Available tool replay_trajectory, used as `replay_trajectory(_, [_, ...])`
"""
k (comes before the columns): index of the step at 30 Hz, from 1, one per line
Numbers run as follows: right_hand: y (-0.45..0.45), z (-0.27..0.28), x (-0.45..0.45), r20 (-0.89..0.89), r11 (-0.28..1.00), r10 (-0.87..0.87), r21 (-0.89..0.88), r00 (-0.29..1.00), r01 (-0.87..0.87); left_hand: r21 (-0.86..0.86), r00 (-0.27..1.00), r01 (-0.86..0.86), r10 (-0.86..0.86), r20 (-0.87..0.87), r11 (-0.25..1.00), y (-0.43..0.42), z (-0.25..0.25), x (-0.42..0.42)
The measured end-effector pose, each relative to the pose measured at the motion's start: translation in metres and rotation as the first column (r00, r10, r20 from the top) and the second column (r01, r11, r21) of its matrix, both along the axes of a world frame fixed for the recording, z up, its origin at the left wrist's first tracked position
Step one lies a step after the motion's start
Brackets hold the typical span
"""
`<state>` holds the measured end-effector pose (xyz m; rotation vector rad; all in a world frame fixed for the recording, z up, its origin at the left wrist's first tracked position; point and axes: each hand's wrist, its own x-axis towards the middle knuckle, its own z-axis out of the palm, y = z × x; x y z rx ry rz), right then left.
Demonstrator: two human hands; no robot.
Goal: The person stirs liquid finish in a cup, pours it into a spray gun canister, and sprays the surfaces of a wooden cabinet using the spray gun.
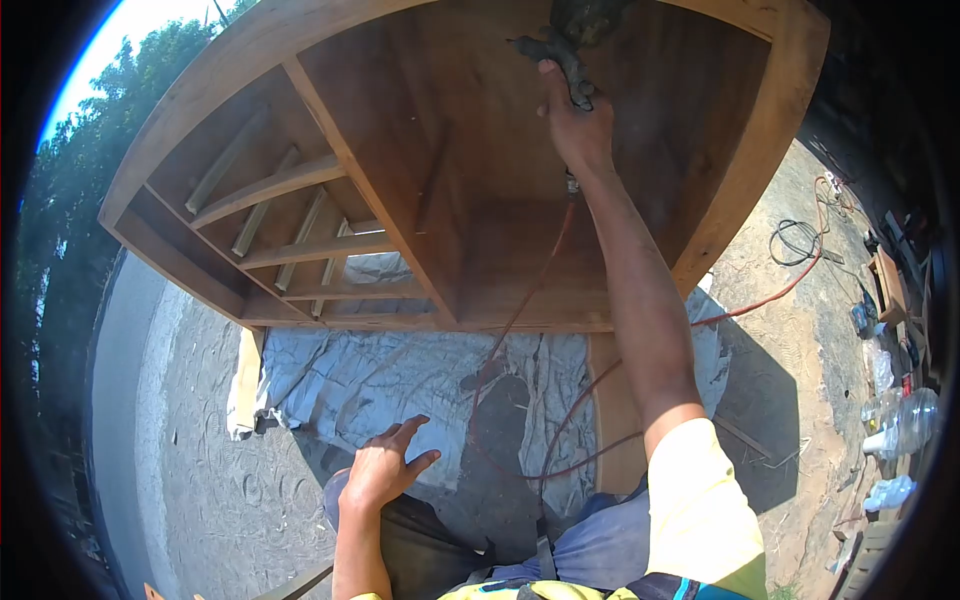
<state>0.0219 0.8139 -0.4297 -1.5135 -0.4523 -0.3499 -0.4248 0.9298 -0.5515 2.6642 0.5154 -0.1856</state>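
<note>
The right hand [580, 125], arm stretched far, grips a spray gun [562, 62] inside the wooden cabinet [450, 320]. The left hand [385, 468] hovers near, fingers spread, holding nothing.

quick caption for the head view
Right hand holding a dark metal spray gun at an open brown wooden cabinet, left hand empty
</note>
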Motion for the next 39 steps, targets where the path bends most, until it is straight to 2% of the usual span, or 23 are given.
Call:
replay_trajectory(4, [0.007,0.013,0.013,-0.042,0.995,0.056,0.080,0.998,-0.052,0.004,1.000,-0.002,0.002,0.009,1.000,-0.001,0.002,-0.002])
replay_trajectory(6, [0.015,0.005,0.029,0.028,0.993,-0.045,0.114,0.999,0.041,0.002,1.000,-0.010,0.010,0.004,1.000,-0.001,0.004,-0.004])
replay_trajectory(10, [0.011,0.003,0.025,-0.050,0.997,0.004,0.080,0.999,0.000,0.007,1.000,-0.014,0.014,0.012,1.000,-0.001,0.006,-0.008])
replay_trajectory(13, [0.002,-0.004,0.007,0.000,0.994,-0.089,0.067,0.996,0.089,0.001,1.000,-0.005,0.005,0.016,1.000,0.002,0.005,-0.008])
replay_trajectory(15, [-0.004,-0.023,0.006,-0.096,0.992,-0.090,-0.096,0.991,0.081,0.013,0.998,0.016,-0.017,0.061,1.000,0.005,0.000,-0.009])
replay_trajectory(19, [-0.013,-0.069,-0.009,-0.136,0.985,-0.074,-0.165,0.988,0.051,-0.035,0.999,-0.023,0.022,-0.027,0.999,0.002,0.006,-0.002])
replay_trajectory(22, [-0.015,-0.115,-0.010,-0.176,0.976,-0.043,-0.216,0.984,0.004,-0.046,1.000,-0.006,0.005,-0.012,0.999,0.001,0.001,-0.002])
replay_trajectory(24, [-0.014,-0.147,-0.008,-0.127,0.949,-0.098,-0.310,0.987,0.054,0.009,0.994,0.062,-0.062,0.086,0.998,0.003,-0.007,-0.004])
replay_trajectory(27, [-0.017,-0.181,-0.012,-0.207,0.920,-0.075,-0.391,0.976,-0.012,0.014,0.996,0.052,-0.053,0.069,0.999,0.000,-0.003,-0.004])
replay_trajectory(30, [-0.018,-0.209,-0.017,-0.214,0.904,-0.083,-0.428,0.973,-0.017,-0.030,0.999,0.001,0.000,0.035,1.000,-0.004,0.002,-0.003])
replay_trajectory(34, [-0.022,-0.226,-0.019,-0.231,0.858,-0.072,-0.511,0.970,-0.058,-0.010,0.999,0.005,-0.004,0.044,1.000,-0.006,0.002,-0.002])
replay_trajectory(36, [-0.026,-0.217,-0.020,-0.214,0.763,-0.131,-0.645,0.968,-0.039,-0.021,1.000,-0.002,0.002,0.031,1.000,-0.007,0.002,-0.001])
replay_trajectory(37, [-0.028,-0.213,-0.020,-0.217,0.766,-0.135,-0.641,0.967,-0.037,-0.017,1.000,0.003,-0.003,0.029,1.000,-0.006,0.001,-0.001])
replay_trajectory(39, [-0.031,-0.198,-0.016,-0.128,0.864,-0.107,-0.503,0.986,0.028,-0.015,0.999,0.013,-0.012,0.030,1.000,-0.005,-0.002,0.000])
